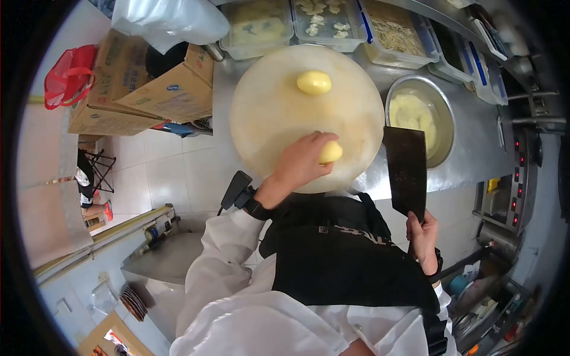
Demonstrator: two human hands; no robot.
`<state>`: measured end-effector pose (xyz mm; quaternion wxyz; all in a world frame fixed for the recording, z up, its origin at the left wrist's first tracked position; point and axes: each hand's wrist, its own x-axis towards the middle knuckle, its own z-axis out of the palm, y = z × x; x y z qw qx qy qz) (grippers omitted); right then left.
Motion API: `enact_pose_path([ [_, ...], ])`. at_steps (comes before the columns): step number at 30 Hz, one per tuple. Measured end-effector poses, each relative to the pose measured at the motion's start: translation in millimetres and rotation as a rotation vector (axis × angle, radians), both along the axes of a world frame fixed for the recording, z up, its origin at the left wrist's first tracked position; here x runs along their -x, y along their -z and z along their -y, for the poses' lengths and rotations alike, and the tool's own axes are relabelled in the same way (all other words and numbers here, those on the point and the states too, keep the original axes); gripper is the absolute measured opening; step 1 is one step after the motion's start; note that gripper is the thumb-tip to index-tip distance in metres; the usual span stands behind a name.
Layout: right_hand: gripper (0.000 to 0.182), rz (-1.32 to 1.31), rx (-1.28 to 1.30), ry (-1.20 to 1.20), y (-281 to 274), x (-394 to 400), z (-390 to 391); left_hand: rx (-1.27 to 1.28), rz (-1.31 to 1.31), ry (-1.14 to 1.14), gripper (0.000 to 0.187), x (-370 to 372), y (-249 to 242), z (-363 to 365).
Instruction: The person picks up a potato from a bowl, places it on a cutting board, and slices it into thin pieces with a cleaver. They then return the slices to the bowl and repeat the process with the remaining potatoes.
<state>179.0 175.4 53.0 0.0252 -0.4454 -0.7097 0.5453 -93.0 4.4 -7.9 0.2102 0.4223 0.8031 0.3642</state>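
My left hand (303,160) is closed around a peeled yellow potato (330,152) near the front edge of the round cutting board (261,107). Another peeled potato (314,82) lies farther back on the same board, apart from my hand. To the right, my right hand (423,237) grips a cleaver (407,166) by its handle. Its wide dark blade points away from me, between the board and a metal bowl (449,139). Inside that bowl are pale yellow pieces, seemingly in water.
Along the back of the steel counter (472,154) stand plastic tubs, one holding bean sprouts (395,35) and one white florets (320,18). Cardboard boxes (148,83) and a plastic bag (169,21) are at the left. A panel with red lights (518,172) is at the right.
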Motion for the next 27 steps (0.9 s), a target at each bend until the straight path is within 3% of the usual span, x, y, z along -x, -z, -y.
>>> enact_pose_path([
  [1,0.016,-0.012,0.016,-0.018,-0.4,3.4,3.5,-0.006,0.008,0.007,0.045,-2.4,2.0,0.1],
  [3,0.013,0.038,-0.025,-0.073,-2.4,15.4,9.9,-0.29,0.422,-0.246,0.042,-6.3,7.4,3.2],
  [4,0.012,0.079,-0.062,-0.141,-0.8,22.7,10.4,-0.287,0.428,-0.247,0.042,-6.3,16.8,6.9],
  [6,0.017,0.111,-0.126,-0.198,7.7,33.9,10.5,-0.308,0.231,-0.374,0.045,-8.0,37.1,17.1],
  [10,0.023,0.179,-0.253,-0.415,5.8,73.8,5.9,-0.259,0.167,-0.478,0.05,-10.5,35.9,39.8],
  [12,0.025,0.154,-0.375,-0.575,4.6,94.3,-0.1,-0.188,0.044,-0.288,0.056,-8.2,22.2,49.2],
  [16,0.03,0.19,-0.316,-0.674,5.5,124.7,-12.9,-0.11,0.084,-0.296,0.063,-11.7,26.8,49.3],
  [18,0.035,0.184,-0.301,-0.759,4.1,137.0,-17.5,-0.107,0.011,-0.542,0.069,-23.8,34.6,34.3],
  [21,0.041,0.3,-0.133,-0.781,2.7,151.3,-22.4,-0.057,-0.096,-0.692,0.073,-34.2,42.7,20.8],
  [23,0.043,0.346,-0.008,-0.758,4.7,157.3,-28.6,-0.166,-0.169,-0.661,0.069,-41.2,55.8,24.5],
  [25,0.046,0.561,0.033,-0.774,5.6,162.4,-35.0,-0.276,-0.247,-0.625,0.065,-38.2,60.3,30.4],
  [27,0.046,0.504,0.013,-0.797,-0.1,171.6,-35.0,-0.31,-0.372,-0.314,0.046,-28.7,57.0,36.2],
])
